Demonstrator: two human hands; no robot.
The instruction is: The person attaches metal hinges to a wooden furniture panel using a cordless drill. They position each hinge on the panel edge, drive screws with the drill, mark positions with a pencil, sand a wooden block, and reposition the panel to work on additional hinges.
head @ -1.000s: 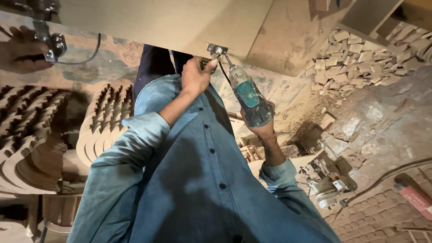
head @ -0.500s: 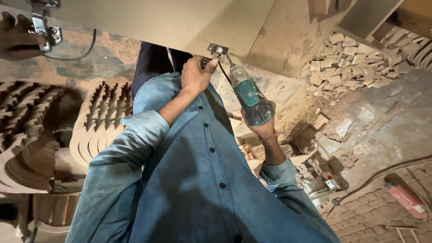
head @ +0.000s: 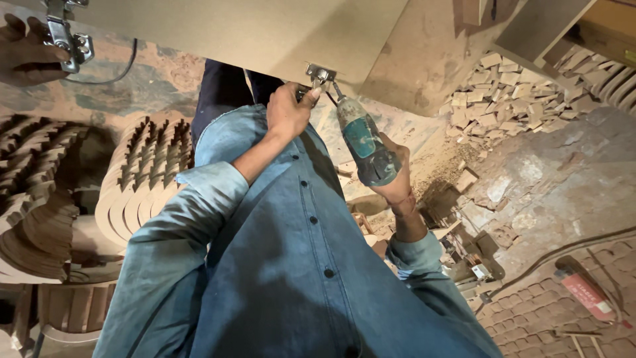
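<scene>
Head view: the metal hinge [head: 320, 74] sits on the edge of the pale board [head: 232, 33], just above the left hand [head: 286, 111], whose grip pinches it in place. Over the last second it has barely moved, so the screw is likely still being driven. The right hand [head: 397, 189], wrist bent upward, has its grip wrapped around the teal power screwdriver [head: 363, 142], tip on the hinge. Wood offcuts [head: 503, 93] lie beyond.

Left hand [head: 289, 111] and right hand [head: 395, 190] both raised, fingers curled closed.
</scene>
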